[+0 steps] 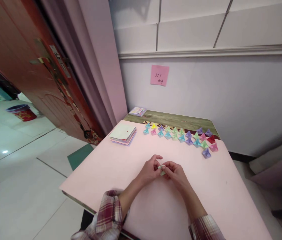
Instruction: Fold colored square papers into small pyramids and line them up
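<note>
Between my two hands, above the middle of the pink table cover, is a small piece of light green folded paper. My left hand pinches its left side, with the index finger stretched out above. On the other side my right hand has thumb and fingers closed on the paper. Fingers hide part of its folds. Farther back stand several small folded paper boats, among them a purple paper boat at the near right end and a yellow paper boat at the far left.
A stack of coloured paper sheets lies at the back left of the table. Behind it is a small packet. A pink note is stuck on the wall. To the left are a wooden door and a bin.
</note>
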Demonstrator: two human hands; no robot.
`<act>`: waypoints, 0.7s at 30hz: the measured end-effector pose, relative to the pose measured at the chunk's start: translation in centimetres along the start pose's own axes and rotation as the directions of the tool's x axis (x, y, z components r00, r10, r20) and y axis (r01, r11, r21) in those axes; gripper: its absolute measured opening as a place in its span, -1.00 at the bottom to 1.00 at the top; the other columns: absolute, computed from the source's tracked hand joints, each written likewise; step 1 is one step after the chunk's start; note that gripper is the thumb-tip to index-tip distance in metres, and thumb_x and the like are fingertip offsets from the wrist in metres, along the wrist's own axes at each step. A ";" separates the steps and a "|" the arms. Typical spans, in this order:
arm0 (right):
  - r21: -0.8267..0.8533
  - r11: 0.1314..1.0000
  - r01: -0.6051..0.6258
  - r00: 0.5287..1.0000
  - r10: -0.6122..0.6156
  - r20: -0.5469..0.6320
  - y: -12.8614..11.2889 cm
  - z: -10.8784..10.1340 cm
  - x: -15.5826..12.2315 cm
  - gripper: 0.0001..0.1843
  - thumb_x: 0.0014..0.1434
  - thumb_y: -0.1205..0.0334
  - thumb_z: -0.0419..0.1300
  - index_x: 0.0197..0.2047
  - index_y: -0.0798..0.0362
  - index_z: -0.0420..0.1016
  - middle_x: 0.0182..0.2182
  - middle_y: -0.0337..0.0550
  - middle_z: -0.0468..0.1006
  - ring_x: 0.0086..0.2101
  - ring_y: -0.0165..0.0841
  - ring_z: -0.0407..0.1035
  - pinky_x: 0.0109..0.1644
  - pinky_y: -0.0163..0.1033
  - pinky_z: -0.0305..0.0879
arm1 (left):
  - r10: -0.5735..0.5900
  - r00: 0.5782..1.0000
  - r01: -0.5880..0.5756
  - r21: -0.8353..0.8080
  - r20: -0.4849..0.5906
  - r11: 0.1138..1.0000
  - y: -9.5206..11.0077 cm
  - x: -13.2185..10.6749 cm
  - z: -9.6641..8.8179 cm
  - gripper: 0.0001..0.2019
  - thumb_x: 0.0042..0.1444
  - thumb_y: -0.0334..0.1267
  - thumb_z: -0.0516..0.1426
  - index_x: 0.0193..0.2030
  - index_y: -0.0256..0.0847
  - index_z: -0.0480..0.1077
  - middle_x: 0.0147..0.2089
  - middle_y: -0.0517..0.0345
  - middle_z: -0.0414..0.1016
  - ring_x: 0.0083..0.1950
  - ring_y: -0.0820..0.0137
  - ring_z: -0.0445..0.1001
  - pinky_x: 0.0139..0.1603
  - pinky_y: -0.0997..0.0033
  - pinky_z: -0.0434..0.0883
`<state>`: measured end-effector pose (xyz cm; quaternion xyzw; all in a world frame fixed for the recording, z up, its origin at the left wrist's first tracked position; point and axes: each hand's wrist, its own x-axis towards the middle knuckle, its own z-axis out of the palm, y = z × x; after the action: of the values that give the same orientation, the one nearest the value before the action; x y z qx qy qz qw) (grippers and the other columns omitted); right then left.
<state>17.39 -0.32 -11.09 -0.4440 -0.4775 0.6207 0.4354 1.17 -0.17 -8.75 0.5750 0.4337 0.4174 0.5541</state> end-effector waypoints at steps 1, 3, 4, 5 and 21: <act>0.003 1.000 0.010 1.000 -0.010 -0.012 0.1 0.0 0.0 -0.64 -0.03 -0.07 0.34 -0.39 0.08 0.49 -0.59 -0.27 0.48 -0.59 -0.45 0.30 -0.50 -0.34 0.21 | 0.000 1.000 0.000 -0.001 -0.005 1.000 0.1 0.0 0.1 -0.62 -0.01 -0.21 0.24 -0.03 -0.19 0.34 -0.49 0.30 0.38 -0.51 0.52 0.35 -0.47 0.55 0.25; 0.023 0.999 0.038 0.997 -0.036 -0.063 0.3 -0.1 0.1 -0.66 -0.02 -0.06 0.34 -0.42 0.07 0.49 -0.57 -0.26 0.48 -0.55 -0.43 0.33 -0.47 -0.33 0.24 | -0.032 0.999 0.031 -0.051 -0.025 0.998 0.0 0.0 0.5 -0.61 -0.03 -0.21 0.26 -0.05 -0.20 0.33 -0.49 0.30 0.37 -0.52 0.52 0.36 -0.47 0.54 0.27; 0.039 0.998 0.048 0.994 -0.044 -0.096 0.4 -0.1 0.2 -0.66 -0.03 -0.05 0.34 -0.43 0.07 0.49 -0.56 -0.26 0.48 -0.54 -0.42 0.34 -0.44 -0.32 0.27 | -0.059 0.998 0.057 -0.091 -0.027 0.994 -0.1 0.0 0.7 -0.63 -0.05 -0.20 0.27 -0.10 -0.22 0.34 -0.49 0.30 0.38 -0.53 0.51 0.38 -0.47 0.52 0.29; 0.059 0.997 0.054 0.991 -0.046 -0.128 0.5 -0.2 0.2 -0.67 -0.03 -0.04 0.35 -0.43 0.06 0.49 -0.56 -0.26 0.48 -0.52 -0.41 0.34 -0.42 -0.31 0.28 | -0.091 0.995 0.087 -0.133 -0.027 0.987 -0.3 0.0 0.9 -0.66 -0.08 -0.19 0.29 -0.17 -0.24 0.35 -0.51 0.29 0.38 -0.54 0.49 0.39 -0.48 0.50 0.31; 0.100 0.992 -0.076 0.997 0.073 0.031 -0.1 0.7 -0.4 -0.72 -0.02 0.08 0.32 -0.49 0.07 0.37 -0.57 -0.23 0.51 -0.54 -0.42 0.36 -0.44 -0.36 0.25 | -0.040 0.967 0.001 -0.152 -0.252 0.988 -0.6 0.8 0.7 -0.79 0.01 -0.15 0.21 -0.36 -0.23 0.31 -0.54 0.29 0.37 -0.54 0.49 0.36 -0.53 0.51 0.31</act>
<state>16.77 -0.82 -10.79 -0.4303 -0.4344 0.6659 0.4274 2.01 0.40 -9.41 0.4688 0.4743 0.5135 0.5400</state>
